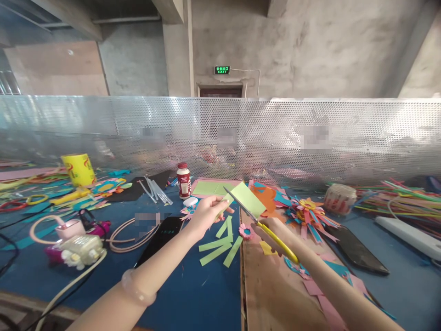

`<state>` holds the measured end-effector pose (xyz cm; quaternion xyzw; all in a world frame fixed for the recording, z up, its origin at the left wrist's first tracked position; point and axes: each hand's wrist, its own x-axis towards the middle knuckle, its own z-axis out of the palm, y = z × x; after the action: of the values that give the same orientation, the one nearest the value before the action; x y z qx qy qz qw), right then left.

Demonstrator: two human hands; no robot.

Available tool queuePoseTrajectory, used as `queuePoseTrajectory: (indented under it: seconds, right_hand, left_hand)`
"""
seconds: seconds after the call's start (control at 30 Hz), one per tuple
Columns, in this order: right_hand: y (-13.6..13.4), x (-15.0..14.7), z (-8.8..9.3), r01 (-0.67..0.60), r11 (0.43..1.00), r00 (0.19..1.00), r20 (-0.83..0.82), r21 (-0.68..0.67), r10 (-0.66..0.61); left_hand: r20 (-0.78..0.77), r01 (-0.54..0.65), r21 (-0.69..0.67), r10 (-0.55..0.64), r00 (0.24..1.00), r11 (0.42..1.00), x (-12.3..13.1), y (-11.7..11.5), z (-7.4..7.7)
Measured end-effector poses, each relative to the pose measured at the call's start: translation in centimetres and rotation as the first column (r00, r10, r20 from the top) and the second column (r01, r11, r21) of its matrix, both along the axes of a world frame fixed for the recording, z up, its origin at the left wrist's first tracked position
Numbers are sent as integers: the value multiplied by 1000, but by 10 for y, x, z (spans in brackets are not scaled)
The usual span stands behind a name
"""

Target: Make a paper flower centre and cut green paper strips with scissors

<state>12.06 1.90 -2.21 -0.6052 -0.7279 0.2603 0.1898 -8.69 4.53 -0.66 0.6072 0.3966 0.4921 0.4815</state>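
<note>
Above a doorway in the far concrete wall, a green sign (pixel 222 70) reads "EXIT" under characters too small to make out. The red-labelled bottle (pixel 183 180) beyond the left hand carries white lettering that cannot be read, and the print on the yellow roll (pixel 79 168) far to the left is just as unclear. Blurred patches cover parts of the perforated metal screen (pixel 310 124) and a spot beside the black phone (pixel 161 234).

The left hand (pixel 205 214) pinches the near-left edge of a light green paper sheet (pixel 246 198), fingers closed on it. The right hand (pixel 275 232) is wrapped around the yellow handles of the scissors (pixel 253 216); the handles largely hide its fingers. The blades are parted and run up and to the left from that hand, their tips lying over the sheet just right of the left fingertips. The sheet's long axis slants up to the right. Cut green strips (pixel 220 246) lie below the left hand on the blue table (pixel 193 294).
</note>
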Motion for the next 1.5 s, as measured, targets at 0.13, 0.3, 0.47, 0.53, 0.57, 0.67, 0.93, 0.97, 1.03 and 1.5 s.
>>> queuePoseTrajectory:
  seconds: [0.13, 0.3, 0.47, 0.53, 0.57, 0.67, 0.93, 0.97, 1.03, 1.5]
  right_hand:
    - [7, 0, -4, 62, 998, 998, -6, 22, -62]
    - [21, 9, -12, 140, 969, 979, 118, 204, -166]
    - [30, 23, -14, 243, 912, 921, 216, 332, -324]
    - [33, 30, -15, 252, 901, 896, 266, 353, -355]
    - [35, 34, -17, 252, 901, 889, 284, 352, -359]
    - [40, 42, -24, 244, 910, 876, 327, 336, -355]
    - [41, 48, -34, 239, 918, 815, 448, 317, -367]
    - [40, 47, -34, 239, 918, 809, 457, 318, -369]
    - [40, 47, -34, 239, 918, 804, 466, 317, -370]
    - [48, 51, -42, 228, 920, 813, 458, 318, -359]
  left_hand:
    - [63, -11, -35, 14, 998, 999, -5, 11, -5]
    - [260, 63, -173, -16, 965, 983, -9, 23, -11]
    - [433, 185, -267, -54, 900, 946, -9, 25, -15]
    - [459, 222, -270, -78, 885, 937, -9, 24, -16]
    - [467, 242, -270, -93, 879, 932, -9, 24, -17]
    - [484, 282, -275, -121, 867, 919, -9, 23, -20]
    - [530, 353, -366, -119, 839, 861, -7, 21, -19]
    - [539, 363, -371, -120, 834, 855, -6, 20, -18]
    - [545, 360, -378, -110, 832, 853, -5, 19, -17]
    - [266, 471, 31, -461, 846, 882, -7, 4, -7]
